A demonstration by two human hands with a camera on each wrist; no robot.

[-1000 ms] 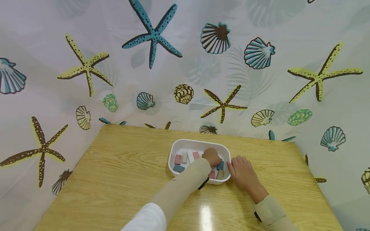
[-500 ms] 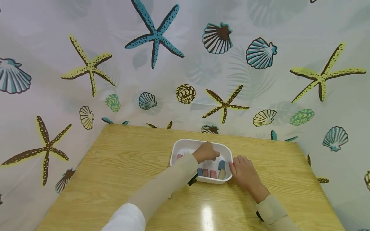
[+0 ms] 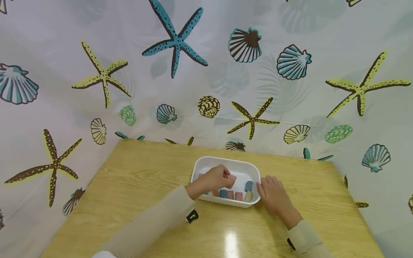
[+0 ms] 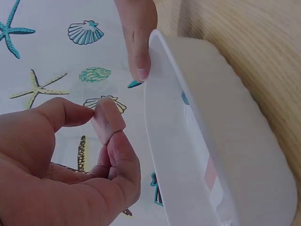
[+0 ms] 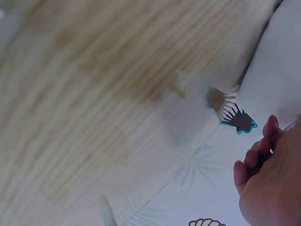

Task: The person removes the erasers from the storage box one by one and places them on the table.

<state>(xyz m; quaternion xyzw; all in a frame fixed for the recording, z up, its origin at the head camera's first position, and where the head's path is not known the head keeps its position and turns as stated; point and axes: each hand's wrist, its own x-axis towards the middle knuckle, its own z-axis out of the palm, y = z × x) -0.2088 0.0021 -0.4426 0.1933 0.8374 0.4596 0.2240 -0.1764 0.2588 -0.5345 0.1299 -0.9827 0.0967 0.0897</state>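
My left hand (image 3: pixel 217 178) pinches a small pink eraser (image 4: pixel 108 120) between thumb and fingertips, over the white plastic tub (image 3: pixel 226 160). In the left wrist view the eraser is a worn block with a slanted end. Inside the tub, along its near wall, lie a blue eraser (image 3: pixel 223 194), pink erasers (image 3: pixel 238 196) and an orange piece (image 3: pixel 215 192). Another blue one (image 3: pixel 248 186) and a tan one (image 3: pixel 248 196) lie at the right end. My left hand hides part of the tub's left side. My right hand (image 3: pixel 273 193) rests at the tub's right rim, fingers extended, thumb against the wall.
The tub stands on a wood-grain table (image 3: pixel 142 172), toward its far side. A white cloth (image 3: pixel 180 82) printed with starfish and shells hangs behind the table and at both sides.
My left hand has drawn back leftward from the tub's far right part, and the pink eraser now shows in its fingertips. My right hand has stayed at the rim.
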